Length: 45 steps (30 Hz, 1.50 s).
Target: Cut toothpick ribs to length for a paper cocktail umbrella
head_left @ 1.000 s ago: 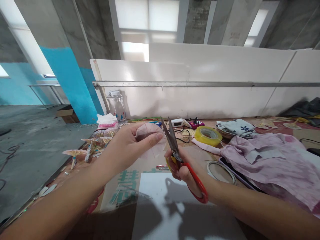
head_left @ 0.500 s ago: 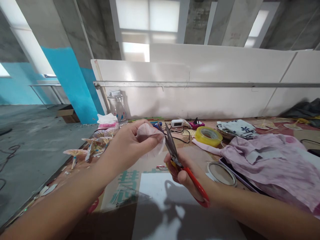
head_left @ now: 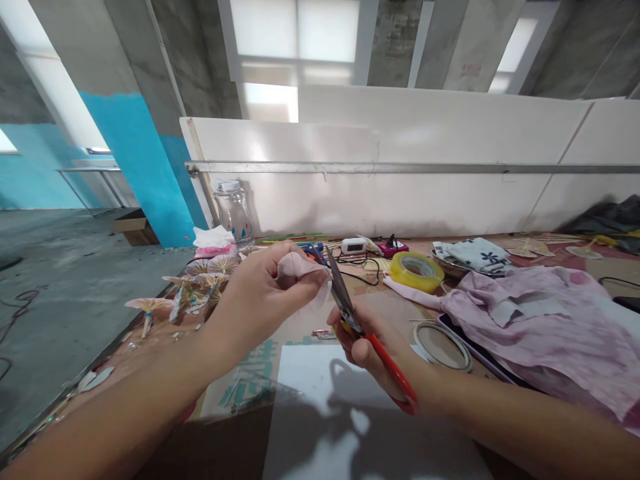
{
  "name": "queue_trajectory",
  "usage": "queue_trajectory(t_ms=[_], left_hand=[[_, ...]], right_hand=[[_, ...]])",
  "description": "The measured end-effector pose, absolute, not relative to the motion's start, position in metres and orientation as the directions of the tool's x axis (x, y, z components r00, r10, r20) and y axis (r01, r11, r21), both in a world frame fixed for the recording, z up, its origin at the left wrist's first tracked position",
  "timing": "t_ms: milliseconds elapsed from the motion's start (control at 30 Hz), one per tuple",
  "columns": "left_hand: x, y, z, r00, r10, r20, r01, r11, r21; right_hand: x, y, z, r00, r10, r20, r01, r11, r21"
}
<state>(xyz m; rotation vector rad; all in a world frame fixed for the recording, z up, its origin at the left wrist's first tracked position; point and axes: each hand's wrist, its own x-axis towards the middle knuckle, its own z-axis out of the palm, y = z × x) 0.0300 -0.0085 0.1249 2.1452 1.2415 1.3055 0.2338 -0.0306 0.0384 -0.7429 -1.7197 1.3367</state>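
Observation:
My left hand (head_left: 277, 287) pinches a thin, pale pink piece of fabric or paper (head_left: 295, 267), bunched between thumb and fingers above the table. My right hand (head_left: 370, 340) is wrapped round the red handles of a pair of scissors (head_left: 343, 297). Their blades point up and away, slightly parted, with the tips right beside the pink piece's right edge. Whether the blades touch it I cannot tell. Below both hands lies a white sheet of paper (head_left: 310, 400), crossed by their shadows.
Right of the hands are a yellow tape roll (head_left: 416, 272), a grey ring (head_left: 443, 347) and a crumpled pink cloth (head_left: 545, 327). Several small paper umbrellas (head_left: 150, 305) stand at the left edge. A glass jar (head_left: 233, 212) and a white device (head_left: 353, 246) are at the back.
My left hand has turned slightly, and the pink piece shows more folded over the thumb. The scissors have shifted a little left, their tips nearer the pink piece's edge.

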Motion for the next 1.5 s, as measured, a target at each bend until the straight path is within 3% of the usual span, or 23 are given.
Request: queue_trajectory(t_ms=[1500], left_hand=[[0.0353, -0.0106, 0.1238, 0.157, 0.828, 0.538, 0.382, -0.554, 0.740]], right_hand=[[0.2324, -0.0308, 0.0342, -0.442, 0.865, 0.239, -0.038, 0.248, -0.968]])
